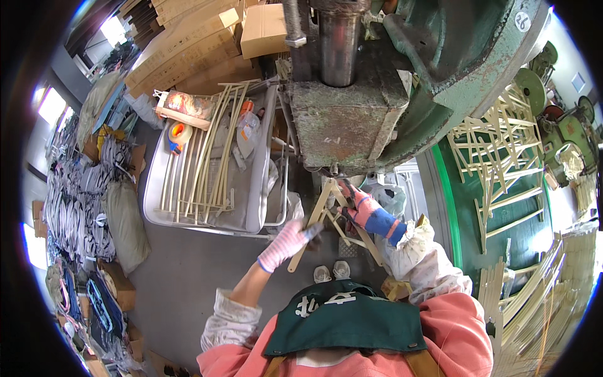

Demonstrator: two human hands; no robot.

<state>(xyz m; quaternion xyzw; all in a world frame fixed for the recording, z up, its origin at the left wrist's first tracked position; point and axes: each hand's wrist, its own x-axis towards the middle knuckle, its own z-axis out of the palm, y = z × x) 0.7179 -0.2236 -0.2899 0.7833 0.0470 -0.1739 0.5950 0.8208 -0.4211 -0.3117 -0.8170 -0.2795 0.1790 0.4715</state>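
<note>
Nearest us, a green apron over a pink top, two shoe tips on the grey floor below. Our left hand, in a pink-and-white striped glove, is closed around the lower end of one strip of a folding frame of pale wooden strips. Our right hand, in a red and blue glove, is clamped on the upper part of that same frame, near where the strips meet. Hands sit well apart, one at each end of it. The frame is held up between us and the machine, its top right under the worn metal block of a big green press. We cannot tell whether frame and block touch. A steel ram drops into the block from above. Left of the press, a metal trolley tray holds loose long wooden strips, a roll of tape and a plastic bag. Right of the press, finished frames pile up on a green surface, more strips stacked nearer. Farther back, cardboard boxes. Far left, bundles and sacks along the floor
</note>
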